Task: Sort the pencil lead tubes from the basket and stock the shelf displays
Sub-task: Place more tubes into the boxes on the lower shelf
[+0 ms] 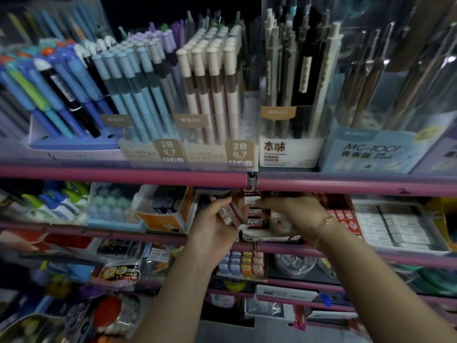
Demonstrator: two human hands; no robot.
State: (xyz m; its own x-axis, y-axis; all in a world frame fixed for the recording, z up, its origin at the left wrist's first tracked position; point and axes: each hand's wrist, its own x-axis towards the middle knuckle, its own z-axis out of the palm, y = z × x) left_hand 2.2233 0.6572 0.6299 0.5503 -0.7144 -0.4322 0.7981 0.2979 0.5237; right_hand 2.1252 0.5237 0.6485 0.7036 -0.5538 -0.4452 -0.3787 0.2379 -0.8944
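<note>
Between the curled fingers (228,201) and thumb of the left hand (215,229) sits a small bunch of pencil lead tubes (230,212), pinkish and brown, fanned slightly and tilted toward the right. Just right of those fingertips, the right hand (294,211) reaches in from the other side; its fingers are bent and its fingertips (259,203) pinch a white-labelled tube (251,201) at the top of a display box (257,219) printed in red, black and white. Whether that tube is clear of the box or seated in it cannot be told. A thin bracelet (327,221) circles the right wrist.

Left of the left hand stands an orange-and-white carton (168,219) holding dark tubes. Right of the right hand lies a tray of white packets (393,226). Directly above both hands runs a pink shelf rail (123,175), and over it stand clear holders of mechanical pencils (210,90), two marked 2B 0.7. Below the wrists, small pastel blocks (243,264) fill another tier.
</note>
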